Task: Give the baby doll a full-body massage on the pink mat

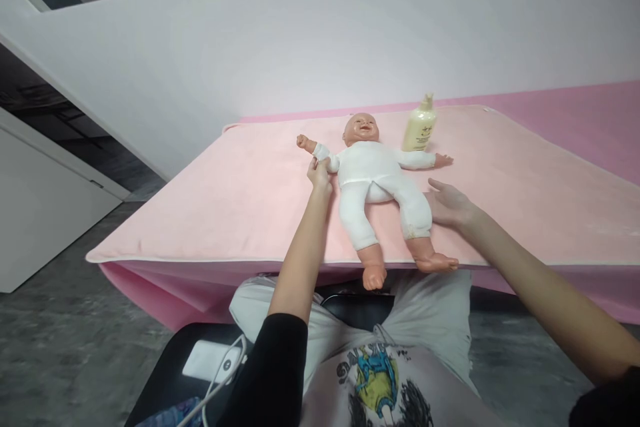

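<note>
A baby doll [367, 163] with a white cloth body lies on its back on the pink mat [250, 200]. Its head points to the far side and its feet hang over the near edge. With fingers closed, my left hand [320, 172] grips the doll's arm on the left, near the elbow. Beside the doll's leg on the right, my right hand [447, 204] is open, palm up, thumb apart; its fingertips are partly hidden by the leg. Behind the doll's outstretched arm on the right stands a pale yellow pump bottle [420, 127].
A white wall [320, 40] rises behind the table, which has a pink cover [590, 113] under the mat. Below my left arm, a white device [213, 361] with a cable lies on a black seat [175, 373]. Grey floor [65, 327] shows at the left.
</note>
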Tool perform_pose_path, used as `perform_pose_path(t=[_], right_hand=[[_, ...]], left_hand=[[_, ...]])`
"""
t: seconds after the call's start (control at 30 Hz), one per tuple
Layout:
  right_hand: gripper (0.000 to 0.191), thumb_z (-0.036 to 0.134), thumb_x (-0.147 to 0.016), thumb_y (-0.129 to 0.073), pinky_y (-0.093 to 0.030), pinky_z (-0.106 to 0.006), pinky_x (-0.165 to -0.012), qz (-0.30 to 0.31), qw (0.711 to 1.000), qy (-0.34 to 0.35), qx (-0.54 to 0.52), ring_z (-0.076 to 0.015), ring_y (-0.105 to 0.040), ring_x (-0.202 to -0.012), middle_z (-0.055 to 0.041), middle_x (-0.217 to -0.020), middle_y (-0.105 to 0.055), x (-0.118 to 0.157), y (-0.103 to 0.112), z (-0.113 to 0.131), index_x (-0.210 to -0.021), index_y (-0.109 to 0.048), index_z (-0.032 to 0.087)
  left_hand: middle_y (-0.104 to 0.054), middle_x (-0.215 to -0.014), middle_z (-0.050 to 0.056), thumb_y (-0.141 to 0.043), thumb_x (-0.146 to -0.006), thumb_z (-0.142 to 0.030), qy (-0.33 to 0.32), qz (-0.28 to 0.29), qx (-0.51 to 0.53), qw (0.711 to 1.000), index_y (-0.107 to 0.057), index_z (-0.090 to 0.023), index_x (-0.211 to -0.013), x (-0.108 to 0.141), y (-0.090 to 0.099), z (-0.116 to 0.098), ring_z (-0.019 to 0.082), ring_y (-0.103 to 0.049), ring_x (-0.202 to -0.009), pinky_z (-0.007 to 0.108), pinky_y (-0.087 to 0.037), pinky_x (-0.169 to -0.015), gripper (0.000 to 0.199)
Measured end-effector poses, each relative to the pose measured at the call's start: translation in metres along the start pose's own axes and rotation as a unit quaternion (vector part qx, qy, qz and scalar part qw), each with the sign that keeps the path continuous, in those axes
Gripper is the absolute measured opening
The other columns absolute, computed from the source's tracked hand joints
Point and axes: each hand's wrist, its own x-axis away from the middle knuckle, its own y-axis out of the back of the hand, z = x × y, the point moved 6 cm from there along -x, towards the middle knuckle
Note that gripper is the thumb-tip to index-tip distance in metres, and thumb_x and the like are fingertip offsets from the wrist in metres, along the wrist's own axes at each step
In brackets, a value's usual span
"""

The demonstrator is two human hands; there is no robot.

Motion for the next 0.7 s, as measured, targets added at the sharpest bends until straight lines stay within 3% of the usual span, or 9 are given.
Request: perform_pose_path(t=[0.2, 0.33, 0.5, 0.7], right_hand=[[0.051, 0.041, -0.096, -0.023, -0.054, -0.044, -0.085, -0.031, 0.999, -0.016, -0.018, -0.0264, -0.067, -0.094, -0.0171, -0.104, -0.068, -0.004, -0.013, 0.0, -0.116, -0.056, 0.006], [0.049, 0.037, -0.098, -0.023, -0.055, -0.037, -0.082, -0.015, 0.999, -0.016, -0.037, -0.0229, -0.068, -0.089, -0.0146, -0.098, -0.07, -0.004, -0.029, 0.001, -0.115, -0.056, 0.005], [0.05, 0.04, -0.1, -0.021, -0.056, -0.032, -0.075, 0.004, 0.999, -0.002, -0.052, -0.0192, -0.069, -0.075, -0.0105, -0.088, -0.071, -0.013, -0.029, 0.0, -0.113, -0.056, 0.007], [0.051, 0.038, -0.101, -0.015, -0.055, -0.035, -0.083, 0.047, 0.996, 0.037, -0.066, -0.0183, -0.069, -0.085, -0.009, -0.094, -0.072, -0.035, -0.036, 0.006, -0.119, -0.053, 0.011]], left_hand=[[-0.068, -0.1, 0.005, -0.064, -0.071, -0.004, 0.0, -0.001, -0.004, 1.0, -0.063, -0.018, -0.11, -0.004, 0.0, 0.001, 0.013, -0.066, -0.092, 0.026, -0.053, -0.087, 0.042], [-0.068, -0.094, 0.003, -0.064, -0.072, -0.005, 0.006, 0.006, 0.0, 1.0, -0.065, -0.019, -0.107, -0.004, -0.001, 0.001, 0.012, -0.067, -0.092, 0.025, -0.053, -0.088, 0.038], [-0.068, -0.093, 0.003, -0.066, -0.07, -0.004, 0.015, 0.006, 0.016, 1.0, -0.064, -0.019, -0.107, -0.001, -0.001, 0.001, 0.013, -0.067, -0.089, 0.027, -0.054, -0.086, 0.04], [-0.068, -0.09, 0.004, -0.063, -0.072, -0.003, 0.025, 0.016, 0.023, 0.999, -0.062, -0.017, -0.109, 0.004, -0.003, -0.003, 0.014, -0.068, -0.08, 0.031, -0.056, -0.082, 0.039]])
